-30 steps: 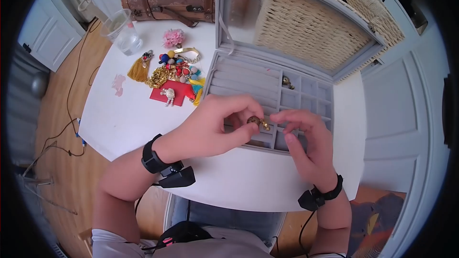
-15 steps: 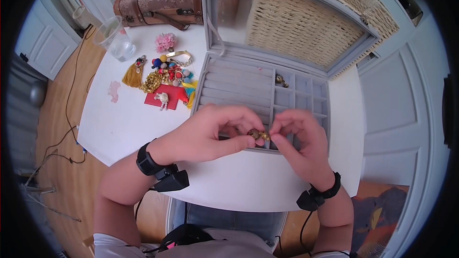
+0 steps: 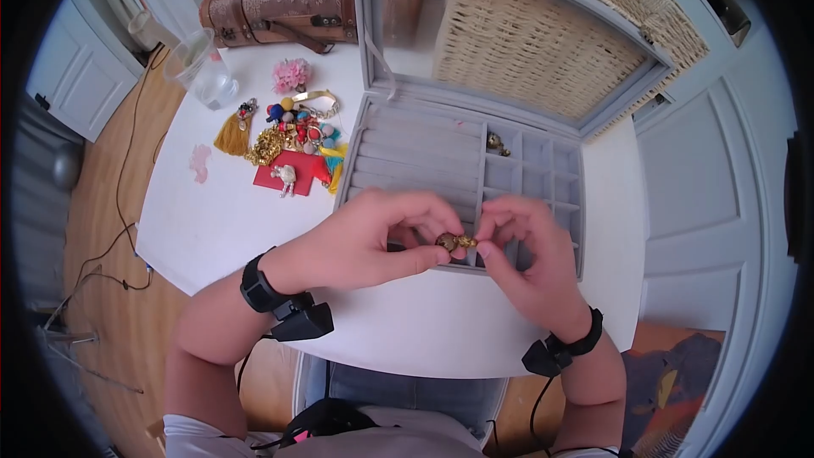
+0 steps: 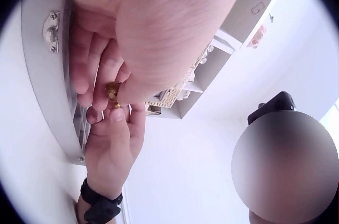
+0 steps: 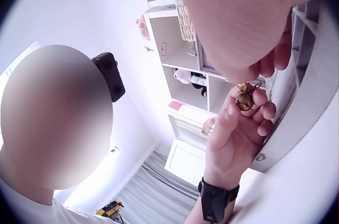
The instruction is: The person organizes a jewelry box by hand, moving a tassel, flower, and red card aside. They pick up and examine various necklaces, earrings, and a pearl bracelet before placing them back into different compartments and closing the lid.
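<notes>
A small gold trinket (image 3: 447, 242), with a round brownish ball and a narrower gold end, is held between both hands over the front of the grey jewelry box (image 3: 580, 246). My left hand (image 3: 365, 237) pinches the ball between thumb and fingers, as the right wrist view also shows with the trinket (image 5: 244, 100). At the gold end, my right hand (image 3: 538, 267) pinches with thumb and forefinger. The box stands with its glass lid (image 3: 543, 51) raised. Another small gold piece (image 3: 498, 144) lies in a back compartment.
Left of the box lie a red packet (image 3: 270, 180), a silver figure (image 3: 285, 178), a gold tassel (image 3: 232, 134), gold chain and colourful beads. Behind them are a pink flower (image 3: 292, 75) and clear plastic cup (image 3: 203, 72). A brown suitcase (image 3: 280, 0) and woven basket (image 3: 543, 42) stand at the back.
My right hand has come in to the trinket, its thumb and forefinger closing on the gold end. The left hand keeps its pinch on the ball. The head view has shifted slightly.
</notes>
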Demonstrator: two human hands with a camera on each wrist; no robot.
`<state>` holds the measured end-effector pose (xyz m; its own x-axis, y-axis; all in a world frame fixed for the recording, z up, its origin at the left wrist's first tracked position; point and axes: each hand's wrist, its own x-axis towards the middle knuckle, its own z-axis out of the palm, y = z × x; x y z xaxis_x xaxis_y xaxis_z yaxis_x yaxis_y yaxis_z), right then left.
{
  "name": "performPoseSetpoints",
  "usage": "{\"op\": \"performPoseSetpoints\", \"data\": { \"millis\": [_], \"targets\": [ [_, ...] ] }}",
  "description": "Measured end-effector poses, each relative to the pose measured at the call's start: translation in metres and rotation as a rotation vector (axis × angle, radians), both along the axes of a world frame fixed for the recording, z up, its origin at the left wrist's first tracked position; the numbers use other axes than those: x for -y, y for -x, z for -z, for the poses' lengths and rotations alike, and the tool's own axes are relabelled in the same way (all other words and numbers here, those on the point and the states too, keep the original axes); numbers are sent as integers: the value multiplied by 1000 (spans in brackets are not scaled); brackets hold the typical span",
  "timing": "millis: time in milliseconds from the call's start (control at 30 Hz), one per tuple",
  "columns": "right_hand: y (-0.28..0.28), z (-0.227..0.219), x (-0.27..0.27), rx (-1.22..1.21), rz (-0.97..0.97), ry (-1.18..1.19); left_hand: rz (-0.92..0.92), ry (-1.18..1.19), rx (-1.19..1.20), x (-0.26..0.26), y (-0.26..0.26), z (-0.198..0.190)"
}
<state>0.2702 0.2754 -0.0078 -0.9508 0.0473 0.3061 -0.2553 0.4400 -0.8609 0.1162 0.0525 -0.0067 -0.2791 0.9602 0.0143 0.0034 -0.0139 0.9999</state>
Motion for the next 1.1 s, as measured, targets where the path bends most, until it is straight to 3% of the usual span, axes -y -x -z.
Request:
{"op": "performPoseSetpoints", "data": {
  "millis": [233,433,500,600,1000,1100],
  "targets": [
    [2,3,1,19,-24,67,-17,-58,4,-2,-4,6],
    [2,2,3,11,-76,67,72,52,-61,0,-1,-5],
    [2,4,4,2,-69,48,11,-28,172,1,-3,-1],
    [2,0,9,62,-33,74,51,-130,282,2,3,5],
    [3,-4,2,15,-67,9,49,-64,245,1,1,2],
    [0,2,0,65,13,150,0,-11,201,0,1,5]
  ]
}}
